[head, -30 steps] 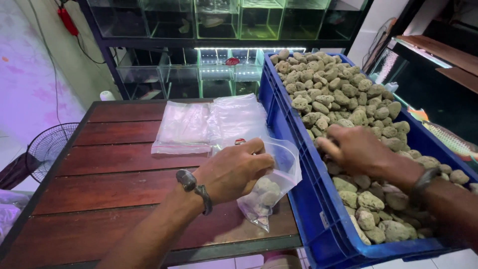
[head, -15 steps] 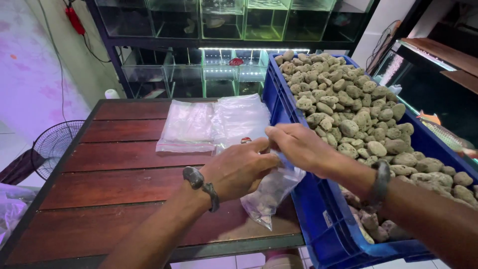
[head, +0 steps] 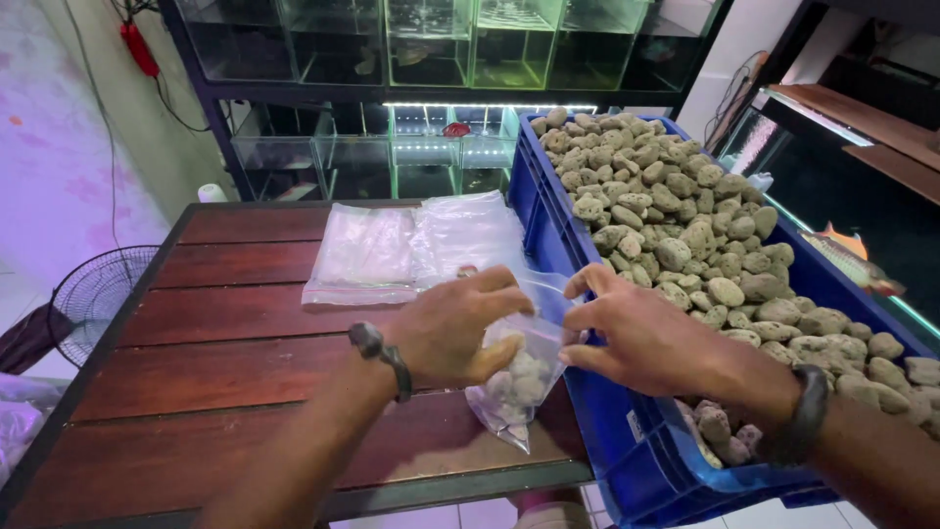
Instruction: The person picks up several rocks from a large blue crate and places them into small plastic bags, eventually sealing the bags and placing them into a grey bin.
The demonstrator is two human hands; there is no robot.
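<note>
A clear plastic bag (head: 517, 377) of pale stones (soft, bottom-heavy, best supported from below) is gripped by left hand (head: 460, 328) fingers; its mouth is pinched by right hand (head: 646, 338) fingers.

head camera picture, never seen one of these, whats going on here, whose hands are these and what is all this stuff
The picture comes from a camera worn on a person's head, looking down, so the two bare arms reaching in from below are that person's own.

The left hand grips a small clear plastic bag partly filled with pale pebbles. The right hand is at the bag's open top, fingers on its rim.

The bag hangs over the edge of a dark red wooden table. A stack of empty clear bags lies flat further back on it.

Beside the table stands a big blue plastic crate heaped with the same grey-beige pebbles. Behind are shelves of glass aquarium tanks, and a fan stands at the left.
</note>
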